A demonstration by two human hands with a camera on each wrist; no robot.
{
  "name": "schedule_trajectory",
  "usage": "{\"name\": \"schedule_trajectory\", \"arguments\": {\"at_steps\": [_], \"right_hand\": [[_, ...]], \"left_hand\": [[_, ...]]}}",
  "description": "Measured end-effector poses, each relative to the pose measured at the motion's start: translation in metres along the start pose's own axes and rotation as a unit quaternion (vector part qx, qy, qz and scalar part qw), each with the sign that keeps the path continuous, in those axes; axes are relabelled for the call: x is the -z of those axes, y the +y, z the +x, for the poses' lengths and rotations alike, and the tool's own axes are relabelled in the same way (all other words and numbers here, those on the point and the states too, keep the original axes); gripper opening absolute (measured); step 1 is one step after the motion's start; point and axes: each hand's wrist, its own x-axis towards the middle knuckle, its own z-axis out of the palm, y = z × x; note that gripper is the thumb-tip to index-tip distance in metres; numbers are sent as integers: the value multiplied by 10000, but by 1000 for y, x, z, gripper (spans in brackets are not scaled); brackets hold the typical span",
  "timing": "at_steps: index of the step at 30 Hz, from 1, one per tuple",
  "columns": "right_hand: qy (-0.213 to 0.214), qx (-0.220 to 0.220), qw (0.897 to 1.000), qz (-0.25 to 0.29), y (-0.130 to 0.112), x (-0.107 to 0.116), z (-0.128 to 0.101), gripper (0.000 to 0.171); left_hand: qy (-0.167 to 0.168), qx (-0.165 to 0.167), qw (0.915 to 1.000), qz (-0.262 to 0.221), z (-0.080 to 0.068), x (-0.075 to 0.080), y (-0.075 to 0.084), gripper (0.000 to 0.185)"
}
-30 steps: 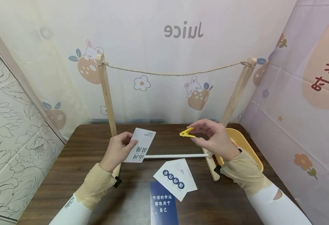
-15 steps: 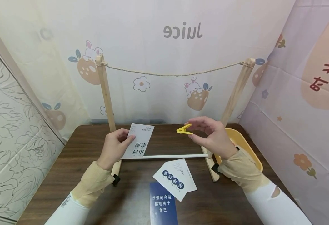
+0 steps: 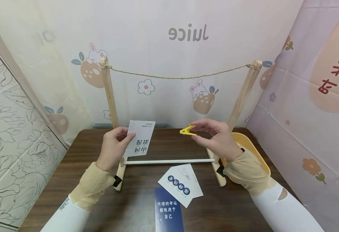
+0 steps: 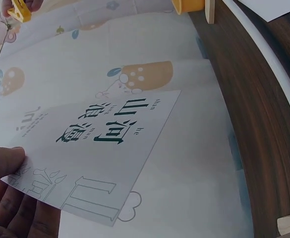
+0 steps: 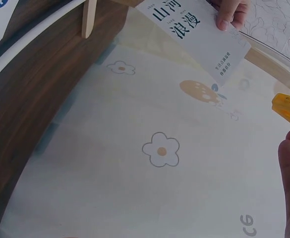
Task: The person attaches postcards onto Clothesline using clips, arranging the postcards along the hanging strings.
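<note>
My left hand [image 3: 112,148] pinches a white card [image 3: 139,138] with dark printed characters, holding it upright above the table. The card's face fills the left wrist view [image 4: 100,148], and the same card [image 5: 197,29] shows at the top of the right wrist view. My right hand [image 3: 215,138] pinches a yellow clothespin [image 3: 187,130] between thumb and fingers, its jaws pointing left toward the card. The clothespin [image 5: 288,108] shows at the right edge of the right wrist view. Above both hands a twine string [image 3: 181,76] sags between two wooden posts.
The wooden rack [image 3: 109,93] has a white bottom rod [image 3: 169,161] across the dark table [image 3: 70,161]. A white card [image 3: 181,184] and a dark blue card [image 3: 168,211] lie near the front edge. A yellow bowl [image 3: 256,151] sits behind my right wrist.
Both hands have risen and moved away from me. The card went up and stands more upright. The clothespin moved up and slightly left, closer to the card.
</note>
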Motion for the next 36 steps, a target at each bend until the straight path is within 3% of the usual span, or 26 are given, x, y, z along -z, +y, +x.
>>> {"name": "schedule_trajectory", "arguments": {"at_steps": [10,21,36], "right_hand": [[13,95,9999,33,-3,-2,10,40],[48,181,9998,63,-7,-5,20,39],[208,288,9994,-25,-13,-7,35,41]], "left_hand": [[178,-55,9997,-126,5,5,4,12],[103,44,9997,-219,8,12,9,16],[206,-169,9993,-255,21,22,20,17]]}}
